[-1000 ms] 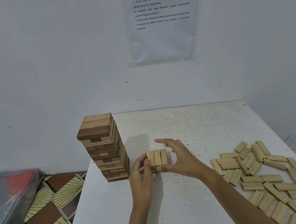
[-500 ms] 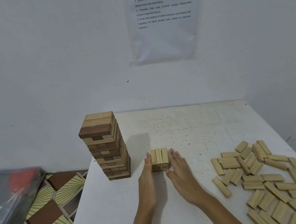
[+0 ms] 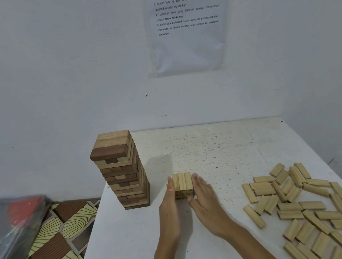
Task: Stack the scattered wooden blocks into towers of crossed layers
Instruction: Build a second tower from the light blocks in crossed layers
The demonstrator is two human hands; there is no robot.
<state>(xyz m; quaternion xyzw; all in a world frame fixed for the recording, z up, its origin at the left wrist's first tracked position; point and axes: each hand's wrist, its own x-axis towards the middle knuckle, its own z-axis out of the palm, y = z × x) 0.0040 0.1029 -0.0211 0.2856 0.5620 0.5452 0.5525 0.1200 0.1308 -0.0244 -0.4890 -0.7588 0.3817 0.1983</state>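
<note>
Nearest, on the right of the white tabletop [image 3: 219, 145], loose pale wooden blocks [image 3: 305, 206] lie scattered flat, some overlapping. Both forearms reach in from the bottom edge. The left hand [image 3: 169, 208] and the right hand [image 3: 206, 205] are flat with straight fingers, grasping nothing, and press against the left and right sides of a short stack [image 3: 183, 185]. Its top layer is three blocks side by side, running away from the viewer. Left of it and a little farther stands a tall tower [image 3: 122, 171] of crossed layers in light and dark wood, apart from the hands. Off the table's left edge are a patterned mat [image 3: 51, 241] and a plastic bag [image 3: 10, 224]. A printed sheet [image 3: 189, 27] hangs on the far wall.
</note>
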